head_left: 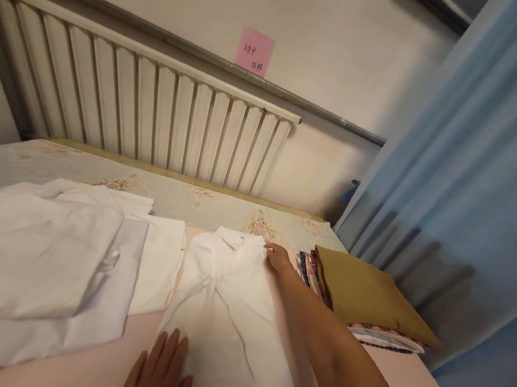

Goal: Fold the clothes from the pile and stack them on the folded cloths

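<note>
A white collared shirt (222, 322) lies lengthwise in front of me, its collar at the far end and wrinkles running down from the neck. My left hand (162, 365) rests flat on the shirt's left edge near me, fingers stretched out. At the far right, beside the collar, my right hand (276, 258) pinches the shirt's shoulder edge between thumb and fingers. The near end of the shirt runs out of view.
White garments (31, 252) are heaped on the left. On the right sits a folded stack topped by a mustard cloth (364, 293). A floral-patterned bed surface (201, 195) meets a radiator (177, 119) behind. A blue curtain (469, 183) hangs at right.
</note>
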`<state>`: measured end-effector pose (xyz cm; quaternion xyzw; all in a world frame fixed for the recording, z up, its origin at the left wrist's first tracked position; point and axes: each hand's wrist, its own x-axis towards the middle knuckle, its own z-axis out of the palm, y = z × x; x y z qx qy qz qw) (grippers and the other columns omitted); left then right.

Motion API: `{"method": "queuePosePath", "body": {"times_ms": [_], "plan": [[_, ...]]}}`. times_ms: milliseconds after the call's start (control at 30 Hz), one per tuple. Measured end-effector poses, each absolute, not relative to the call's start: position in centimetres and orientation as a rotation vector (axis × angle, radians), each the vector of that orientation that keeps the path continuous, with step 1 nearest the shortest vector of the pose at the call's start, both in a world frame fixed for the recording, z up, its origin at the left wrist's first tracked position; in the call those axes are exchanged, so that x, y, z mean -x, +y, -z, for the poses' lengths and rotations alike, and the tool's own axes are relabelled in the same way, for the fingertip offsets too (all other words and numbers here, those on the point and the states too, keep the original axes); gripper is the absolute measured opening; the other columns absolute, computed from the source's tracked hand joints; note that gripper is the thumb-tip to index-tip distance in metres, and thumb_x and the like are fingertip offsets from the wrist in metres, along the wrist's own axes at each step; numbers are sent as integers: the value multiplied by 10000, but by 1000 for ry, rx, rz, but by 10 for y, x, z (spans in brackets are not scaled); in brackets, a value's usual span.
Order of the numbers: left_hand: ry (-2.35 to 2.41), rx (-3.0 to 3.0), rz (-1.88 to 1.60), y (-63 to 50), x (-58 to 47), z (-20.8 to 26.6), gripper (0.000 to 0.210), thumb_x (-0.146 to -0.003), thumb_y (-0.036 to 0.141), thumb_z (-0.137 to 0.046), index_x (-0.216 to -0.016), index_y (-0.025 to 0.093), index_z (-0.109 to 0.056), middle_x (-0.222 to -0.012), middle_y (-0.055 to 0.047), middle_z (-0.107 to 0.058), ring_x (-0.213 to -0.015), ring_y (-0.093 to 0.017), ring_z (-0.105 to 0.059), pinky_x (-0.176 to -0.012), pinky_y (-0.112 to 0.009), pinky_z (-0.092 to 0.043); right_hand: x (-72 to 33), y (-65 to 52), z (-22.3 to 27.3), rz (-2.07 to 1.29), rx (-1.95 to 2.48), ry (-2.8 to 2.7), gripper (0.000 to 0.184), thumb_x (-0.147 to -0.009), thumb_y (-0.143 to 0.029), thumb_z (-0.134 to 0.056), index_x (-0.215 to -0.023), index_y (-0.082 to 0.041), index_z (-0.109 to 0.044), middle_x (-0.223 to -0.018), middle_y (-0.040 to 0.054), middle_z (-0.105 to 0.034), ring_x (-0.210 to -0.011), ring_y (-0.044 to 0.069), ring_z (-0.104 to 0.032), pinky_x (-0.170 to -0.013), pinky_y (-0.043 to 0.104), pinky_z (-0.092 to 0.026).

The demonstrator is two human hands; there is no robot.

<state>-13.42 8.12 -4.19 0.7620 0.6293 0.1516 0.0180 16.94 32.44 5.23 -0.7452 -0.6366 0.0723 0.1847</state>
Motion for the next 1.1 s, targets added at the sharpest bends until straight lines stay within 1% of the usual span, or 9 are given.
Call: {"method": "queuePosePath", "body": {"times_ms": [133, 233, 400, 567, 633, 700, 767, 833, 1100], "plan": [[1925, -2371, -495, 84, 139, 56, 501, -875, 368, -435, -1346, 259, -567, -1478, -50, -461, -1385, -295, -399, -1108, -533, -336, -176, 337, -54, -366, 2142, -1894, 349, -935, -375, -590, -1224, -182, -564, -1232, 81, -582, -1027, 211, -608, -863, 419, -535], [1919, -2356, -486, 84, 140, 60, 503, -866, 379, -456, -1346, 276, -565, -1476, -37, -467, -1391, -288, -391, -1110, -518, -339, -179, 350, -62, -414, 2181, -1937, 351, -934, -375, -592, -1223, -179, -564, -1227, 80, -584, -1022, 211, -610, -859, 417, -536], [1917, -2362, -463, 83, 141, 60, 515, -869, 406, -441, -1355, 280, -556, -1478, -27, -466, -1394, -284, -386, -1115, -520, -333, -177, 377, -75, -274, 2226, -1932, 338, -938, -377, -584, -1218, -188, -568, -1236, 79, -581, -1035, 212, -605, -873, 419, -531], [1913, -2379, -470, 82, 140, 60, 521, -881, 410, -420, -1368, 271, -542, -1485, -32, -457, -1397, -286, -382, -1118, -522, -323, -166, 387, -69, -111, 2266, -1895, 340, -935, -391, -587, -1202, -180, -576, -1219, 78, -592, -1042, 212, -605, -892, 435, -519], [1914, -2380, -484, 81, 139, 57, 522, -883, 404, -415, -1371, 268, -538, -1489, -32, -450, -1398, -285, -380, -1120, -521, -320, -162, 386, -65, -69, 2276, -1876, 289, -944, -356, -569, -1155, -164, -617, -1175, 103, -627, -1055, 226, -610, -911, 421, -494], [1918, -2370, -495, 80, 138, 52, 520, -881, 399, -417, -1367, 262, -543, -1487, -34, -454, -1400, -283, -377, -1122, -517, -317, -162, 385, -62, -37, 2269, -1855, 232, -946, -274, -530, -1110, -178, -663, -1133, 124, -663, -1074, 235, -617, -907, 367, -468], [1924, -2361, -494, 79, 136, 46, 516, -875, 392, -420, -1352, 253, -560, -1477, -36, -468, -1399, -281, -378, -1121, -510, -321, -166, 383, -62, -14, 2252, -1829, 272, -927, -195, -487, -1118, -218, -680, -1115, 115, -688, -1073, 220, -627, -876, 305, -451], [1944, -2356, -488, 78, 134, 39, 513, -868, 382, -415, -1334, 243, -579, -1467, -36, -480, -1392, -275, -389, -1118, -504, -323, -172, 379, -64, 3, 2232, -1803, 342, -908, -158, -456, -1165, -241, -666, -1109, 88, -703, -1049, 199, -638, -852, 270, -445], [2004, -2357, -513, 74, 124, 20, 526, -859, 327, -386, -1324, 188, -587, -1462, -59, -486, -1376, -277, -409, -1125, -514, -304, -188, 319, -59, 106, 2047, -1801, 411, -912, -126, -344, -1187, -149, -648, -1128, 118, -697, -1054, 201, -630, -914, 280, -439]]}}
